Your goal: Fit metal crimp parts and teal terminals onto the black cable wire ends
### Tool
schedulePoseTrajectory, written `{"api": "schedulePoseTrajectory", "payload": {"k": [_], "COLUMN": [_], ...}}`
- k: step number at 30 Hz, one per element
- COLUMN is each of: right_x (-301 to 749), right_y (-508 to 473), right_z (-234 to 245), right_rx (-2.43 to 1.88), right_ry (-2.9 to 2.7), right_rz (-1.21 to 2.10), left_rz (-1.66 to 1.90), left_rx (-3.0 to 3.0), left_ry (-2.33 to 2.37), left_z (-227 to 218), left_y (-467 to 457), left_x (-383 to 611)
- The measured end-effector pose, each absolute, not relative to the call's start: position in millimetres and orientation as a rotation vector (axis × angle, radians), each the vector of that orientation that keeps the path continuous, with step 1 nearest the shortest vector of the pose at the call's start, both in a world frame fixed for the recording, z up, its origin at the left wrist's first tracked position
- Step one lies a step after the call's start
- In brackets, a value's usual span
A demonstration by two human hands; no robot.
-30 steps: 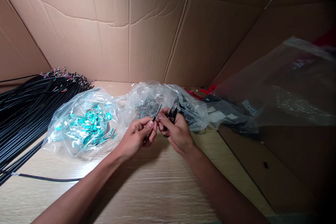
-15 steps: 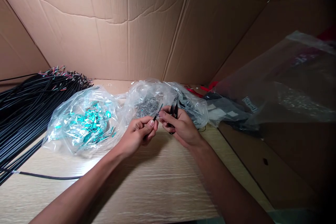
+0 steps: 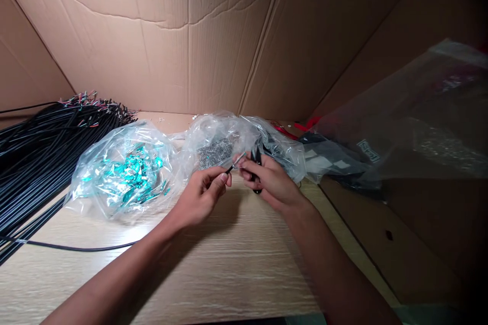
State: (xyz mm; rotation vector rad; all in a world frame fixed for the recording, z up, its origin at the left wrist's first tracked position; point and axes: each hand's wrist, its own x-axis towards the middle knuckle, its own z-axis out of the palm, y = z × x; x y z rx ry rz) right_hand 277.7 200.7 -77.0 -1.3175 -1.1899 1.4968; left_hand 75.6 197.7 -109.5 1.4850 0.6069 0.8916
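Pinched between the thumb and fingers of my left hand is a black cable, its thin pale end pointing up and to the right. The cable's length trails out across the table on the left. My right hand has black snips tucked in its palm, blades upward. The thumb and forefinger of that hand touch or nearly touch the cable's pale end; whether they grip it is too small to tell. Just behind the hands lies a clear bag of fine metal pieces.
A bag of shiny teal pieces sits on the wooden table. A large bundle of black cables with bared coloured wires fills the left. More plastic bags lie at right. Cardboard walls enclose the back and sides.
The view has shifted slightly. The cable's end now looks paler and lies lower, against my right fingertips. The snips have moved a little right with my right hand, still in its grasp.
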Motion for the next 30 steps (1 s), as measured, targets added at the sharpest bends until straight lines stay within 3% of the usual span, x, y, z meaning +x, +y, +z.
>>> {"api": "schedulePoseTrajectory", "payload": {"k": [5, 8, 13, 23, 30], "right_x": [272.3, 266.6, 259.6, 260.0, 263.1], "right_y": [194.3, 186.9, 186.3, 191.1, 195.3], "right_z": [-77.0, -74.2, -79.9, -85.1, -107.1], "right_rx": [-1.333, -1.334, -1.377, -1.383, -1.249], "right_ry": [-1.361, -1.638, -1.754, -1.886, -2.075], "right_rz": [0.737, 0.452, 0.260, 0.217, -0.225], "left_rz": [0.963, 1.004, 1.061, 1.049, 1.006], "left_rx": [1.521, 1.560, 1.650, 1.752, 1.734], "left_ry": [0.826, 0.877, 0.945, 1.020, 1.051], "left_z": [-112.1, -111.6, -109.8, -113.2, -114.8], "left_y": [195.5, 194.5, 194.3, 192.3, 193.4], "left_x": [78.4, 79.0, 78.4, 80.7, 82.4]}}
